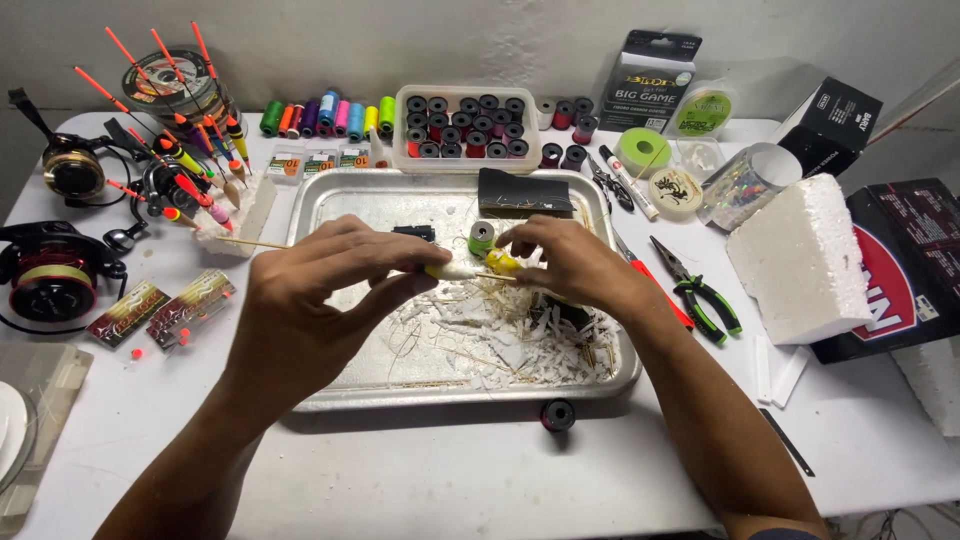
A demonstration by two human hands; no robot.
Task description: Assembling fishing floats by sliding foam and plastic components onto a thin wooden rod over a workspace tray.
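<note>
Both hands over metal tray (330,200). Left hand (320,300) curled nearly closed, thumb and fingers pinching thin wooden stick (260,243) with white-and-yellow float body (462,268), held level above tray middle. Right hand (570,262) also curled, fingertips pinched on yellow end of float body, touching it just above tray centre. Green thread spool (481,238) on tray just behind float. White shavings (500,340) heaped in tray's near-right part. Black block (524,192) at tray's far edge. Box of dark spools (466,127) behind tray. Finished orange-tipped floats (190,160) stuck in foam left of tray, fishing reels (50,270) further left. Green-handled pliers (700,290) right of tray, white foam block (800,260) beyond. Loose black spool (557,414) just in front of tray's near edge.
</note>
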